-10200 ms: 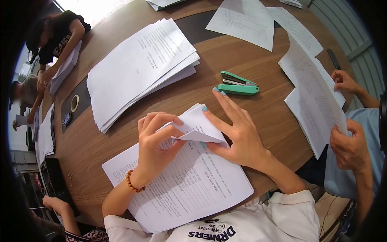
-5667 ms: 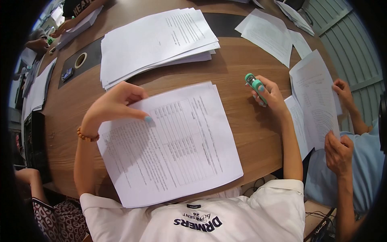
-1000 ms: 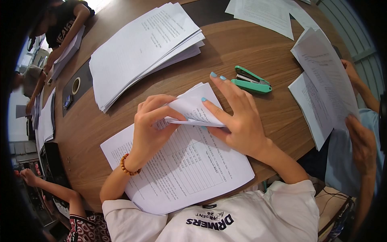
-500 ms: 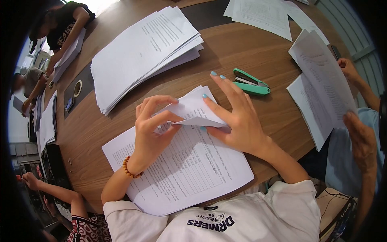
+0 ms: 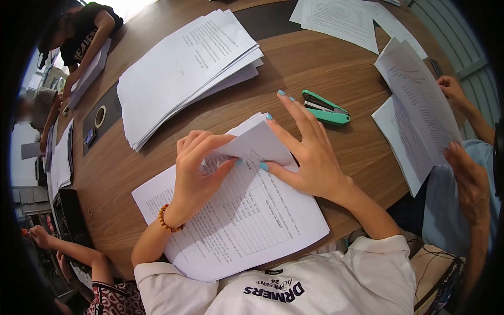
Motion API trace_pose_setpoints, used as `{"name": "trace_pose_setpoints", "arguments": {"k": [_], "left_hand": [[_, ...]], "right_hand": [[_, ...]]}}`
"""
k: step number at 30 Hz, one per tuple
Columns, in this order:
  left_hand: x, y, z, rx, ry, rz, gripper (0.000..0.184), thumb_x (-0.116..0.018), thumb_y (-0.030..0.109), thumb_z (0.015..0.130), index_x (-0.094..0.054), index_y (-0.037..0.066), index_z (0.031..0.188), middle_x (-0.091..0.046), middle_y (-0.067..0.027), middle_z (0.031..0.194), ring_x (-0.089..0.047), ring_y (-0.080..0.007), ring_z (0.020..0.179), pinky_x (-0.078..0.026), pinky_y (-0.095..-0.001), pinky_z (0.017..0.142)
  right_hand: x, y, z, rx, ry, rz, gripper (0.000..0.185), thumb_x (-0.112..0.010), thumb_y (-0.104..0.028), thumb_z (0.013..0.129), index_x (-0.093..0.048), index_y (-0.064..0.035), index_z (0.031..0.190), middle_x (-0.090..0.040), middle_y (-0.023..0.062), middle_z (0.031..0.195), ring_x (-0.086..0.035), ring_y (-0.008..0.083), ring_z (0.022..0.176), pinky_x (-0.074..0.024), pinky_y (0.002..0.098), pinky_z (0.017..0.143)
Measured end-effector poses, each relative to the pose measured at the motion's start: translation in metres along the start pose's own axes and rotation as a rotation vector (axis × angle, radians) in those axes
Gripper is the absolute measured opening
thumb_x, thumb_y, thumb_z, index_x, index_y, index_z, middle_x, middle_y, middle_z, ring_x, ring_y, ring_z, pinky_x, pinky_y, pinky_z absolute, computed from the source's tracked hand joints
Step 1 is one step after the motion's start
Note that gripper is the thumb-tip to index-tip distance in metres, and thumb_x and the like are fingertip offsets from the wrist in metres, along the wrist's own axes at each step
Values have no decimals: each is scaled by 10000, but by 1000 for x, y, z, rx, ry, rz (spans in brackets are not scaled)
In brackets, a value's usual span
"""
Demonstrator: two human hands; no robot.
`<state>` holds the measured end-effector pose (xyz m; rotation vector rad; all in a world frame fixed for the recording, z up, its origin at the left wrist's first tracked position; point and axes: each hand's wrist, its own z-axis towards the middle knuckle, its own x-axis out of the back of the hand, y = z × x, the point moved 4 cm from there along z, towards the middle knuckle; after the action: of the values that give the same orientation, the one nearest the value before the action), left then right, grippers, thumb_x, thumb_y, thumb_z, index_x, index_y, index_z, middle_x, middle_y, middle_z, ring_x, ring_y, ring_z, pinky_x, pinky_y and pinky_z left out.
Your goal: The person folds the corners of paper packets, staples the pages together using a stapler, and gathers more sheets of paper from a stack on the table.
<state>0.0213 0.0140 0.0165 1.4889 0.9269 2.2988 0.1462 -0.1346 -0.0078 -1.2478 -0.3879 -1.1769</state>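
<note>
A stack of printed sheets (image 5: 231, 231) lies on the table in front of me, its far edge partly hidden by my hands. My left hand (image 5: 202, 165), with a beaded bracelet at the wrist, pinches the raised far edge of the top sheet (image 5: 257, 139) between thumb and fingers. That edge bends up towards me. On its right side, my right hand (image 5: 310, 152) has its fingers spread, the thumb tip against the paper and the index tip by the raised edge. Just past my right fingers lies a green stapler (image 5: 328, 113).
A thick paper pile (image 5: 178, 73) lies at the far left, near a tape roll (image 5: 101, 115). Loose sheets (image 5: 341, 23) lie at the back. On the right, a person's hand (image 5: 467, 176) holds an open paper bundle (image 5: 420, 105). Other people sit along the left.
The top sheet's far edge now stands higher and shows more of its raised face. My left thumb has shifted right along the sheet; the right thumb tip is now uncovered.
</note>
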Motion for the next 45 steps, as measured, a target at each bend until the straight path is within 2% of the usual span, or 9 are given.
{"name": "trace_pose_setpoints", "arguments": {"k": [9,11,14,16,26,35,38,40,45], "left_hand": [[-2,-6,-1,-35,43,-81,341,-765,-32,619,-627,65,915,-618,-36,978,-548,-191,965,-427,-318,840],[-4,-10,-3,-17,1,-160,403,-773,-5,629,-619,118,981,-626,-2,998,-540,-165,998,-349,-310,862],[-9,-15,-6,112,58,-348,462,-762,-4,649,-604,125,1063,-620,-5,1008,-545,-166,965,-351,-303,861],[-3,-7,-2,39,9,-197,489,-757,1,661,-601,122,1109,-616,-10,1018,-541,-166,959,-347,-302,864],[-6,-6,-6,-69,-82,-68,627,-714,5,716,-522,121,1301,-585,-55,1054,-518,-179,965,-341,-312,865],[-6,-1,-8,-227,-14,106,701,-718,-42,655,-513,102,1310,-582,-50,1033,-509,-191,954,-361,-318,874],[-3,-2,-7,-186,35,93,757,-776,27,618,-494,124,1313,-592,-15,990,-543,-155,904,-352,-320,834],[2,0,-8,-163,73,74,789,-791,42,596,-478,116,1317,-597,0,977,-548,-153,882,-346,-322,830],[14,1,-31,-206,112,126,828,-823,87,553,-461,81,1297,-604,10,973,-554,-151,856,-319,-343,821]], "right_hand": [[3,-12,-4,77,91,-97,588,-712,-201,739,-519,-77,1280,-304,173,1426,-346,330,1278,-335,450,994],[3,-13,-3,92,121,-99,594,-710,-175,743,-508,-70,1292,-342,179,1401,-379,324,1256,-347,438,988],[4,-8,-2,0,187,219,607,-699,-107,744,-482,-35,1306,-496,166,1264,-470,293,1157,-375,399,959],[10,-8,0,18,248,373,568,-666,-41,757,-478,11,1291,-606,144,1047,-544,272,991,-421,364,877],[7,-10,5,66,266,340,434,-590,49,790,-533,36,1221,-606,143,851,-557,266,762,-456,345,681],[0,2,8,-259,203,591,289,-632,2,796,-645,-17,1085,-647,92,785,-461,99,534,-396,241,493],[6,-3,9,-170,163,541,210,-650,5,767,-680,-19,974,-658,86,802,-503,128,566,-398,234,500],[19,-26,3,209,288,298,147,-668,-1,732,-689,-26,875,-662,62,795,-548,145,612,-407,243,532],[31,-73,-25,497,250,-15,105,-665,-56,725,-687,-51,827,-669,34,813,-590,121,692,-379,254,587]]}}
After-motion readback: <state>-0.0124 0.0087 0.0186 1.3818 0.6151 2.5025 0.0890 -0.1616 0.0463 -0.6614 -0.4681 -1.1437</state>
